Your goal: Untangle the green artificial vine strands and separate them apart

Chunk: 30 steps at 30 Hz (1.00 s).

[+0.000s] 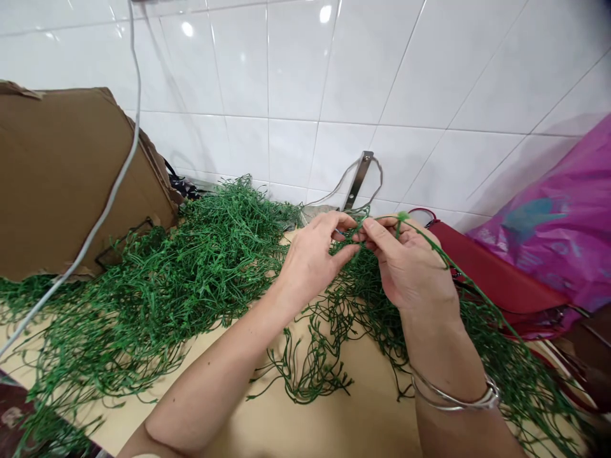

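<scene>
My left hand (312,254) and my right hand (405,264) meet above the beige tabletop (305,426), fingers pinched together on a thin green plastic stem (403,219) with a small green tip. The stem runs down past my right wrist, which wears silver bangles (453,397). Under and around both hands lie tangled green artificial plant strands (329,356). A much larger heap of the same strands (191,267) spreads to the left.
A brown cardboard box (62,178) stands at the left with a grey cable (109,197) hanging across it. A red bag (491,273) and a magenta plastic bag (558,235) lie at the right. White tiled wall behind, with a metal bracket (358,181).
</scene>
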Motion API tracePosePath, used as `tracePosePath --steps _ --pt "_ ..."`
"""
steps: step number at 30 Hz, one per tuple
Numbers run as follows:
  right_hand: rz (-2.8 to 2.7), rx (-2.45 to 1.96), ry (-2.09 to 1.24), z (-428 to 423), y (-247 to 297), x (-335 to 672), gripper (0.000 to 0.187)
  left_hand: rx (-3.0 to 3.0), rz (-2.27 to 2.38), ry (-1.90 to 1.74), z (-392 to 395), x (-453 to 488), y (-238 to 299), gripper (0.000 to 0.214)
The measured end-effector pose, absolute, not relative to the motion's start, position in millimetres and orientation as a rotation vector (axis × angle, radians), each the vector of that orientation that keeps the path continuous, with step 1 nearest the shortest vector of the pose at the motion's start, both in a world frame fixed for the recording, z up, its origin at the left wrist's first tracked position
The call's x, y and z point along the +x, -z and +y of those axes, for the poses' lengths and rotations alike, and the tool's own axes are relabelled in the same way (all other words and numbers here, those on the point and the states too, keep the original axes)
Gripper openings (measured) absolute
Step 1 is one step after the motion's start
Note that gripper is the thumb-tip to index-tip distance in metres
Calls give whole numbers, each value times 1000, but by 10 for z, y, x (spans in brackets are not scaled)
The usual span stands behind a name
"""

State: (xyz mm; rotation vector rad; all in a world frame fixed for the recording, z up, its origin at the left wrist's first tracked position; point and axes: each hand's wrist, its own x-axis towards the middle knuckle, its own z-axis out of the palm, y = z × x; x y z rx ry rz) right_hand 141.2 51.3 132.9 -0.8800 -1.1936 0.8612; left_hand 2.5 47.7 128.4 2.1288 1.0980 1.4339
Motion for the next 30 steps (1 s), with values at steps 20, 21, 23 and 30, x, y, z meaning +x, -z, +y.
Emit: tracePosePath --steps 20,21,23,30 --pt "-1524 -1101 -592 515 -1427 1707 28 1602 852 -1159 649 -56 -1234 19" --pt "-1530 -1111 -624 529 -1414 1700 26 1638 869 -1147 644 -59 -1236 21" --pt "-1532 -1110 -666 552 -1392 1697 22 1662 884 -1136 639 -65 -1239 23" --pt "-1682 -1221 -313 510 -1385 1654 7 1529 932 -1118 640 -103 -1250 25"
